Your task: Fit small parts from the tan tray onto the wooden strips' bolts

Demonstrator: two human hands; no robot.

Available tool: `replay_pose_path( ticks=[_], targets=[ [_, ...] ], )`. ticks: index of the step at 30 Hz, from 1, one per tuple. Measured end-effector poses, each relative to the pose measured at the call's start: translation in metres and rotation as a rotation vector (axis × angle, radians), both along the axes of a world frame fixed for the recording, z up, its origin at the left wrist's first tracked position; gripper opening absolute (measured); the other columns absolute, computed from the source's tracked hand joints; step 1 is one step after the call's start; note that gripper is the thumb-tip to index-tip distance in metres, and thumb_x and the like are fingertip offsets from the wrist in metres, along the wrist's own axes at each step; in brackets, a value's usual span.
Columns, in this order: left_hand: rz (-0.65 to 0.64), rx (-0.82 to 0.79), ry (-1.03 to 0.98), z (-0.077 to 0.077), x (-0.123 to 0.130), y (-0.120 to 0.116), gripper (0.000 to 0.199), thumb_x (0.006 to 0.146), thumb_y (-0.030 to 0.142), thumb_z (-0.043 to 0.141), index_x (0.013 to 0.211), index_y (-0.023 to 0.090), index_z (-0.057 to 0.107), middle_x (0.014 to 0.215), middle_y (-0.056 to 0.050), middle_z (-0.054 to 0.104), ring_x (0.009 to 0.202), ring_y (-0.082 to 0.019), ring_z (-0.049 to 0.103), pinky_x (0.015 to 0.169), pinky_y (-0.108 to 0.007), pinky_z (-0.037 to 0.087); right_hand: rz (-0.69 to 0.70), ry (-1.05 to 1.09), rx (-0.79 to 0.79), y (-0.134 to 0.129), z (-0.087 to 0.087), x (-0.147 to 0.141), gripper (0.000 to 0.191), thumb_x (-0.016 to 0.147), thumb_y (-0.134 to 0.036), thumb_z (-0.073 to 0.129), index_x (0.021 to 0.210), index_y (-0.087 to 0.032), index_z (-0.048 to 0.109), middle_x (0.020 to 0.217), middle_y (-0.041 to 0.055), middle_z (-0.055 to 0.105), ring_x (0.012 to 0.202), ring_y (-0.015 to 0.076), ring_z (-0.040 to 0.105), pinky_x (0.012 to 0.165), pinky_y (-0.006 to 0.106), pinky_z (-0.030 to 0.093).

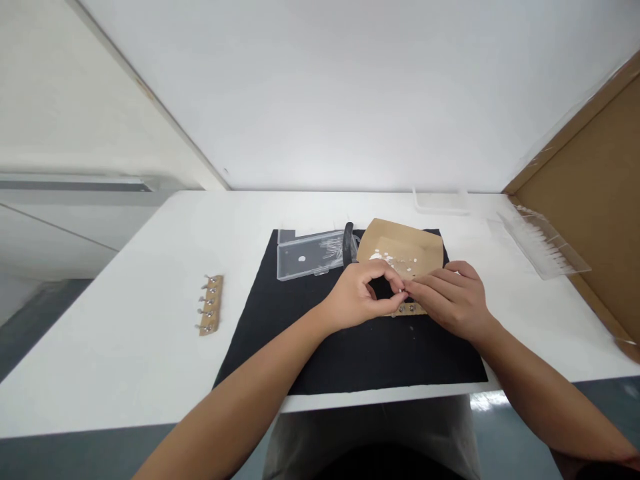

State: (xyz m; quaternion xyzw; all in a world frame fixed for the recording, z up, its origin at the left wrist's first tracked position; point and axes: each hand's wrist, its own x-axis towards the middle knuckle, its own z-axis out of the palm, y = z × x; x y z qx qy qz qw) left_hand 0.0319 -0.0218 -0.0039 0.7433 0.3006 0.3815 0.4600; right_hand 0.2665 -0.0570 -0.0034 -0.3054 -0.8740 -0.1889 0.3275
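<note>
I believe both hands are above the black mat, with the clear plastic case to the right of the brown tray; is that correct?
Not quite: the head view shows the clear plastic case to the left of the brown tray. The left hand and right hand are indeed above the black mat.

From where I'm standing, I can make out no lettering, number, brand or sign, whether on the clear case point(295, 270), the brown tray point(427, 247) or the studded strip point(216, 303) on the worktop point(130, 360).
</note>
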Motion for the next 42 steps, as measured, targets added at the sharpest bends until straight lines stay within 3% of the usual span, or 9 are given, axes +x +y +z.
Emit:
replay_pose_path(
  ticks=[3, 6, 10, 13, 18, 21, 25, 33, 42],
  targets=[
    [0.020, 0.052, -0.009, 0.001, 0.000, 0.000, 0.005, 0.085, 0.019, 0.079, 0.088, 0.015, 0.077, 0.088, -0.006, 0.075, 0.068, -0.010, 0.065, 0.043, -0.011, 0.044, 0.011, 0.065, -0.096, 0.001, 0.000, -0.002, 0.016, 0.099, -0.015, 0.073, 0.113, -0.022, 0.067, 0.094, -0.0004, 0.081, 0.075, 0.0149, 0.069, 0.072, 0.035, 0.041],
    [0.019, 0.163, -0.051, 0.000, 0.000, 0.001, 0.006, 0.088, 0.022, 0.080, 0.091, 0.016, 0.080, 0.088, -0.007, 0.076, 0.069, -0.011, 0.068, 0.043, -0.013, 0.045, 0.066, 0.171, -0.291, 0.001, 0.000, -0.002, 0.012, 0.100, -0.026, 0.074, 0.109, -0.023, 0.066, 0.087, -0.0005, 0.077, 0.073, 0.0151, 0.068, 0.075, 0.034, 0.045],
    [0.010, 0.322, -0.118, -0.003, 0.000, 0.004, 0.008, 0.093, 0.022, 0.080, 0.099, 0.019, 0.084, 0.090, -0.008, 0.078, 0.075, -0.013, 0.071, 0.045, -0.014, 0.047, 0.079, 0.219, -0.521, 0.001, 0.000, 0.001, 0.010, 0.105, -0.030, 0.064, 0.111, -0.023, 0.067, 0.077, -0.0020, 0.071, 0.068, 0.0157, 0.061, 0.072, 0.032, 0.045],
    [-0.004, 0.365, -0.120, -0.005, 0.000, 0.004, 0.010, 0.095, 0.020, 0.078, 0.103, 0.020, 0.084, 0.094, -0.009, 0.078, 0.080, -0.014, 0.073, 0.045, -0.015, 0.048, 0.078, 0.213, -0.667, 0.001, 0.001, 0.002, 0.017, 0.110, -0.028, 0.051, 0.104, -0.023, 0.066, 0.073, -0.0028, 0.069, 0.065, 0.0150, 0.057, 0.070, 0.031, 0.043],
    [-0.033, 0.361, -0.096, -0.002, -0.001, 0.003, 0.011, 0.097, 0.021, 0.077, 0.105, 0.021, 0.084, 0.096, -0.009, 0.078, 0.085, -0.016, 0.074, 0.047, -0.016, 0.049, 0.172, 0.133, -0.766, 0.002, 0.004, 0.003, 0.031, 0.113, -0.031, 0.042, 0.089, -0.022, 0.059, 0.073, -0.0017, 0.064, 0.067, 0.0152, 0.054, 0.074, 0.033, 0.041],
    [-0.047, 0.317, -0.121, 0.000, -0.001, 0.002, 0.012, 0.097, 0.021, 0.076, 0.107, 0.021, 0.083, 0.100, -0.010, 0.079, 0.086, -0.015, 0.075, 0.047, -0.016, 0.051, 0.225, 0.148, -0.763, 0.002, 0.006, 0.003, 0.030, 0.113, -0.032, 0.041, 0.091, -0.022, 0.058, 0.076, -0.0014, 0.064, 0.070, 0.0159, 0.054, 0.076, 0.033, 0.041],
    [-0.041, 0.306, -0.130, 0.002, -0.001, 0.000, 0.011, 0.097, 0.020, 0.076, 0.106, 0.021, 0.083, 0.101, -0.010, 0.079, 0.085, -0.015, 0.075, 0.046, -0.015, 0.052, 0.259, 0.187, -0.643, 0.004, 0.002, 0.002, 0.027, 0.113, -0.030, 0.045, 0.090, -0.022, 0.057, 0.073, -0.0026, 0.063, 0.066, 0.0145, 0.053, 0.074, 0.032, 0.041],
    [0.042, 0.278, -0.178, 0.001, 0.003, -0.002, 0.014, 0.088, 0.014, 0.078, 0.100, 0.019, 0.083, 0.099, -0.010, 0.081, 0.083, -0.016, 0.076, 0.040, -0.013, 0.050, 0.166, 0.177, -0.399, 0.004, -0.010, -0.003, 0.025, 0.113, -0.031, 0.051, 0.090, -0.021, 0.057, 0.068, -0.0039, 0.058, 0.059, 0.0128, 0.048, 0.069, 0.031, 0.035],
    [0.008, 0.178, -0.229, -0.004, 0.002, -0.003, 0.014, 0.083, 0.011, 0.077, 0.093, 0.019, 0.083, 0.093, -0.010, 0.080, 0.078, -0.016, 0.073, 0.042, -0.016, 0.052, 0.178, 0.237, -0.493, -0.004, -0.007, -0.013, 0.038, 0.116, -0.038, 0.044, 0.083, -0.021, 0.054, 0.063, -0.0053, 0.057, 0.056, 0.0110, 0.047, 0.070, 0.031, 0.037]
  ],
)
